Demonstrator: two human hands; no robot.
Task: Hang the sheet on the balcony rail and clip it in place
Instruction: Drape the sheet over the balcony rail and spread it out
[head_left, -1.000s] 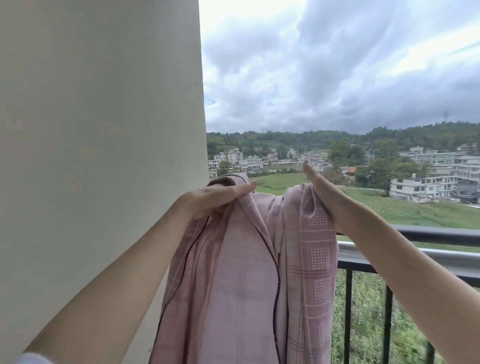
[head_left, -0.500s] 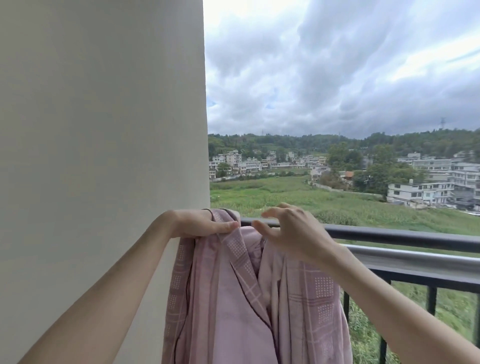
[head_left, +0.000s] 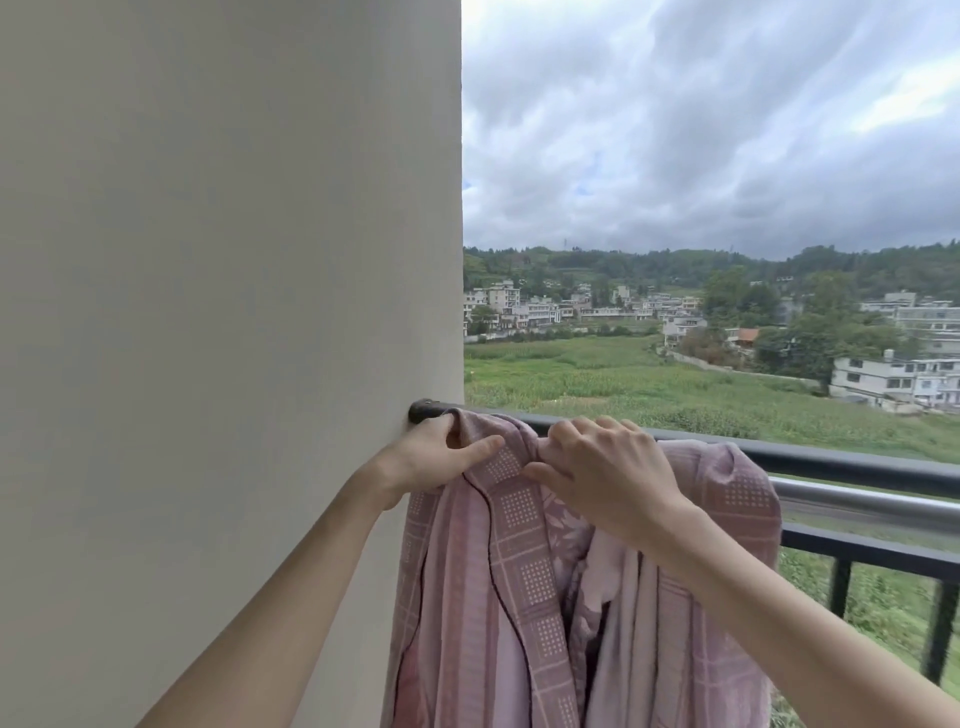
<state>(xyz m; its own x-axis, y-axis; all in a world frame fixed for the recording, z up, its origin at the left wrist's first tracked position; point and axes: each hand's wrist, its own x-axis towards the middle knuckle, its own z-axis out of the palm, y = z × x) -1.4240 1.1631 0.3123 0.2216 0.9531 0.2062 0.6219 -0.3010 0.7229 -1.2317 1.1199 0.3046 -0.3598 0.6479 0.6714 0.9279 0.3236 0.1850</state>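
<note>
A pink patterned sheet (head_left: 519, 582) lies bunched over the black balcony rail (head_left: 841, 465) and hangs down on my side in folds. My left hand (head_left: 436, 457) grips the sheet's top edge at the rail's left end, right by the wall. My right hand (head_left: 597, 473) pinches the sheet's top fold just to the right of it, thumb and fingers closed on the cloth. Part of the sheet drapes over the rail further right. No clip is visible.
A beige wall (head_left: 228, 312) fills the left half, and the rail's end fitting (head_left: 423, 410) joins it. A silver lower bar (head_left: 872, 506) and black vertical bars (head_left: 940, 634) run to the right. Beyond lie green fields and buildings.
Both hands came down with the sheet from above the rail onto it. The sheet now rests over the rail, and the right hand has closed on its top fold.
</note>
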